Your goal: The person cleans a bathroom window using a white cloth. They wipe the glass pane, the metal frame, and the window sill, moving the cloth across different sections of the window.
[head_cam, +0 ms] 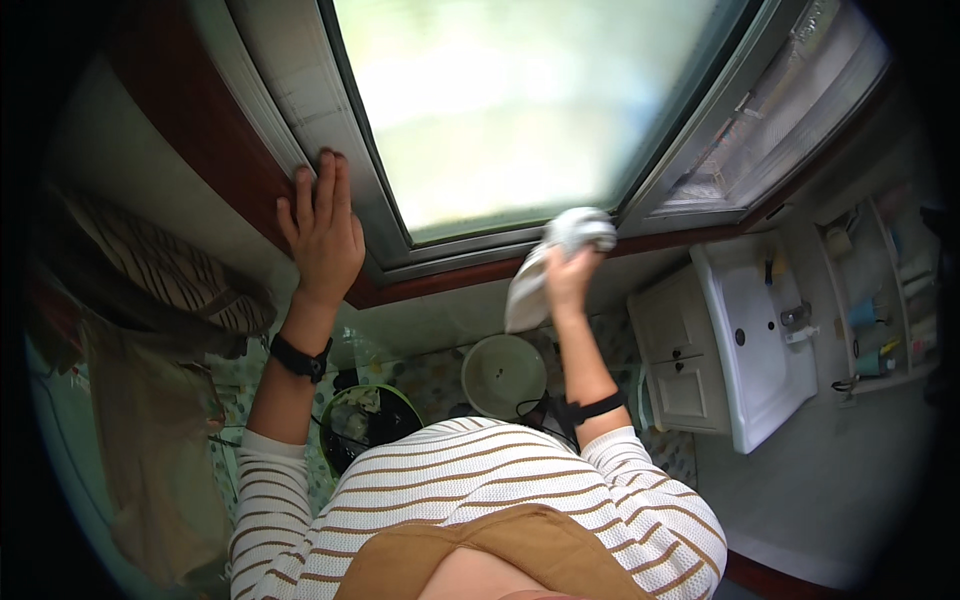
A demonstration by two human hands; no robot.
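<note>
My right hand (571, 274) grips a white cloth (529, 289), bunched at the top with a loose end hanging below. It meets the lower right part of a metal window frame (480, 246), close to the frosted pane (510, 120). Motion blurs both the cloth and the hand. On the left, my left hand (324, 232) lies flat against the side of the frame and its reddish-brown wooden trim (217, 127), fingers pointing up and holding nothing. A black band (300, 358) circles my left wrist; another dark strap (600, 409) is on my right forearm.
Below stand a pale bucket (504, 375) and a lined bin (367, 420) holding waste. To the right are a white washbasin (757, 337) on a cabinet (675, 360) and a wall shelf (874, 315) with toiletries. Striped fabric (172, 262) hangs at the left.
</note>
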